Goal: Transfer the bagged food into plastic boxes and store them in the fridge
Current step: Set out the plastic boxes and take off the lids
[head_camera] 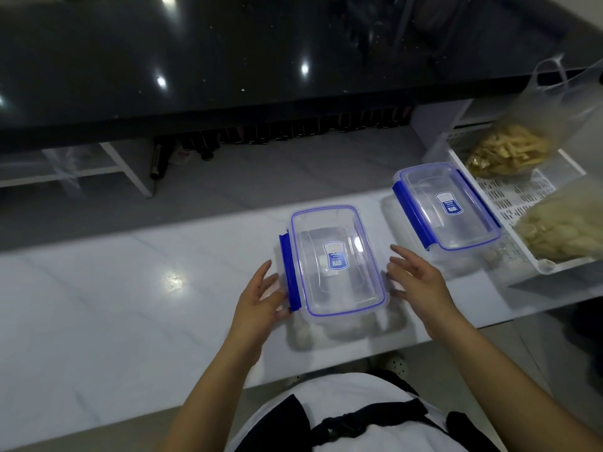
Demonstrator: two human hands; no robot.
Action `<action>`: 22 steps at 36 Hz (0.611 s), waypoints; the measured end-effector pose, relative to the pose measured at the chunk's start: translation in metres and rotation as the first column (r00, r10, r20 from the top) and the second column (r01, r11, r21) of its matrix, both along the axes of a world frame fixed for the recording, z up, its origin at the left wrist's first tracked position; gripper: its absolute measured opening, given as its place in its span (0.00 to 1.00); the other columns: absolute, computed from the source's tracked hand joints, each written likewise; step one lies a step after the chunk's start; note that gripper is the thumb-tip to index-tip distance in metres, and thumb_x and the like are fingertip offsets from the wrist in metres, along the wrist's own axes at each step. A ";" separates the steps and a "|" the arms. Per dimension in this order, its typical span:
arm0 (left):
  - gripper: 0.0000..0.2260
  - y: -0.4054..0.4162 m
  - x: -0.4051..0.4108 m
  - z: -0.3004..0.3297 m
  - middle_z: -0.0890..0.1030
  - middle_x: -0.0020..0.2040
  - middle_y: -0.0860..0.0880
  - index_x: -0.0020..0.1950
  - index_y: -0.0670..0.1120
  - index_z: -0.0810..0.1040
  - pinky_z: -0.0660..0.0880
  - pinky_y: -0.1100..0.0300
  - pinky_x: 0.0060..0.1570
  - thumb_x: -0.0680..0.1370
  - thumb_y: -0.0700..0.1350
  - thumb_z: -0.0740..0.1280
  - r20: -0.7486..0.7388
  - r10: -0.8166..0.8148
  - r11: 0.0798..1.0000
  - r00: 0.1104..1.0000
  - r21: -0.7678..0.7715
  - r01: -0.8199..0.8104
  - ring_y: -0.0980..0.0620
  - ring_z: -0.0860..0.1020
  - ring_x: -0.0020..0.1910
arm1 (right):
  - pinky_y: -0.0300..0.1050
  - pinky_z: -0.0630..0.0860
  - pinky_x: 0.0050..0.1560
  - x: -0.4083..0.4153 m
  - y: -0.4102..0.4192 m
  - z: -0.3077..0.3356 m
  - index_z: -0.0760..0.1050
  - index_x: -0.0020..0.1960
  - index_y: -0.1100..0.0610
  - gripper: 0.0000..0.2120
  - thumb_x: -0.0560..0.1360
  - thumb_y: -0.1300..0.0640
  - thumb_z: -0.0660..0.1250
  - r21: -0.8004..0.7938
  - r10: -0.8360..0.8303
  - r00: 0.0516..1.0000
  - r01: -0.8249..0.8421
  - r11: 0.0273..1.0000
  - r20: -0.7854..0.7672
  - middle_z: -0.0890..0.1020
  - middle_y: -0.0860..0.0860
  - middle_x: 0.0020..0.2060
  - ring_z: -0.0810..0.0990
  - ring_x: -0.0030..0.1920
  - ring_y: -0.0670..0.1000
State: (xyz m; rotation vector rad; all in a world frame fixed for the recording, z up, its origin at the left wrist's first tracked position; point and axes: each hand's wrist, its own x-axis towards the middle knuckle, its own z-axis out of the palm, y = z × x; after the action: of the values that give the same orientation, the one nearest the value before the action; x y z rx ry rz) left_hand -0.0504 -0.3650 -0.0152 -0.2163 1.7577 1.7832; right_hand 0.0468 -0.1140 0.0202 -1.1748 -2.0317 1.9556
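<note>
Both hands flank the near lidded box [337, 261] on the white counter [130, 288], left hand [261, 300] fingers touching its blue clip, right hand [416, 278] spread just beside its other edge, holding nothing.

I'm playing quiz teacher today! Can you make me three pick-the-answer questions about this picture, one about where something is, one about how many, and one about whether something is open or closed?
1. Where are the bags of food?
A. In the white tray on the right
B. Inside the boxes
C. On the floor

2. How many plastic boxes are on the counter?
A. One
B. Two
C. Four

3. How is the box between the hands?
A. Lid off
B. Lid on, empty
C. Full of food

Answers:
1 A: both food bags lie in the white tray.
2 B: near box and far box.
3 B: the lid is on, nothing shows inside; left hand and right hand flank it.
</note>
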 end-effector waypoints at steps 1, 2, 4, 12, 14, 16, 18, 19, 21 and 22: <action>0.28 -0.001 0.003 0.000 0.72 0.73 0.56 0.76 0.64 0.63 0.80 0.61 0.47 0.80 0.45 0.69 -0.079 -0.045 0.996 0.996 -0.081 0.038 0.55 0.80 0.60 | 0.46 0.77 0.56 0.003 -0.001 0.001 0.72 0.69 0.42 0.20 0.79 0.55 0.67 0.069 0.053 0.999 -0.052 0.996 -0.008 0.76 0.47 0.67 0.77 0.62 0.48; 0.30 -0.003 0.006 0.000 0.67 0.74 0.60 0.76 0.68 0.60 0.78 0.63 0.51 0.80 0.49 0.70 -0.168 -0.120 0.985 0.979 -0.147 0.095 0.58 0.76 0.64 | 0.43 0.74 0.58 0.007 -0.003 0.002 0.70 0.69 0.39 0.21 0.79 0.53 0.68 0.126 0.126 0.992 -0.122 0.984 -0.020 0.74 0.44 0.68 0.75 0.64 0.45; 0.36 -0.006 0.012 0.002 0.60 0.74 0.71 0.74 0.74 0.53 0.71 0.63 0.62 0.75 0.58 0.72 -0.331 -0.295 0.946 0.897 -0.235 0.224 0.62 0.67 0.70 | 0.31 0.69 0.59 0.017 -0.005 0.003 0.65 0.69 0.33 0.28 0.75 0.51 0.72 0.190 0.303 0.952 -0.291 0.938 -0.036 0.70 0.34 0.68 0.71 0.64 0.33; 0.48 0.010 0.035 0.004 0.52 0.82 0.58 0.81 0.59 0.49 0.58 0.47 0.77 0.71 0.56 0.77 -0.493 -0.538 0.825 0.684 -0.475 0.306 0.58 0.51 0.80 | 0.52 0.55 0.78 0.033 -0.012 -0.001 0.51 0.77 0.33 0.46 0.70 0.46 0.77 0.439 0.582 0.772 -0.629 0.642 0.255 0.54 0.39 0.79 0.51 0.79 0.44; 0.47 0.016 0.037 0.002 0.52 0.82 0.56 0.81 0.58 0.50 0.58 0.46 0.77 0.71 0.55 0.78 -0.495 -0.514 0.834 0.700 -0.481 0.272 0.57 0.51 0.80 | 0.51 0.54 0.78 0.031 -0.011 -0.003 0.50 0.77 0.34 0.45 0.71 0.46 0.76 0.480 0.586 0.763 -0.636 0.605 0.273 0.54 0.40 0.79 0.49 0.80 0.45; 0.48 0.020 0.037 0.001 0.53 0.82 0.57 0.81 0.58 0.51 0.59 0.45 0.77 0.70 0.56 0.78 -0.473 -0.489 0.837 0.733 -0.491 0.242 0.56 0.52 0.80 | 0.50 0.52 0.78 0.029 -0.007 -0.004 0.50 0.77 0.34 0.44 0.72 0.45 0.75 0.495 0.592 0.752 -0.648 0.579 0.291 0.54 0.41 0.79 0.48 0.80 0.46; 0.48 0.024 0.039 0.002 0.55 0.81 0.57 0.81 0.59 0.51 0.60 0.45 0.76 0.70 0.57 0.78 -0.453 -0.480 0.836 0.751 -0.496 0.235 0.55 0.54 0.80 | 0.49 0.52 0.78 0.026 -0.002 -0.005 0.51 0.77 0.35 0.42 0.73 0.44 0.74 0.499 0.602 0.743 -0.655 0.567 0.292 0.55 0.41 0.79 0.49 0.80 0.47; 0.47 0.026 0.039 0.003 0.55 0.81 0.58 0.81 0.60 0.52 0.59 0.45 0.77 0.70 0.57 0.78 -0.448 -0.484 0.831 0.752 -0.505 0.234 0.55 0.54 0.80 | 0.49 0.52 0.78 0.024 0.001 -0.005 0.51 0.77 0.36 0.42 0.73 0.43 0.73 0.498 0.612 0.735 -0.663 0.559 0.293 0.55 0.41 0.79 0.48 0.80 0.47; 0.45 0.027 0.041 0.007 0.54 0.81 0.59 0.79 0.64 0.51 0.56 0.48 0.78 0.71 0.57 0.77 -0.434 -0.500 0.812 0.749 -0.535 0.232 0.56 0.51 0.80 | 0.50 0.52 0.78 0.022 0.004 -0.006 0.51 0.77 0.36 0.41 0.73 0.42 0.73 0.490 0.626 0.723 -0.675 0.552 0.292 0.55 0.41 0.79 0.47 0.80 0.46; 0.45 0.026 0.043 0.010 0.52 0.81 0.60 0.77 0.66 0.50 0.53 0.51 0.79 0.71 0.57 0.77 -0.422 -0.510 0.801 0.750 -0.551 0.235 0.57 0.49 0.80 | 0.50 0.52 0.78 0.022 0.004 -0.007 0.50 0.76 0.35 0.41 0.73 0.42 0.73 0.492 0.627 0.724 -0.673 0.552 0.287 0.55 0.42 0.79 0.46 0.80 0.45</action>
State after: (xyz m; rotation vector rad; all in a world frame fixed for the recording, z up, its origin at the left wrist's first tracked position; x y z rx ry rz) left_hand -0.0075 -0.3388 -0.0051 0.5100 2.4180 1.1448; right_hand 0.0684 -0.1097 0.0134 -0.3549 -3.1045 1.2418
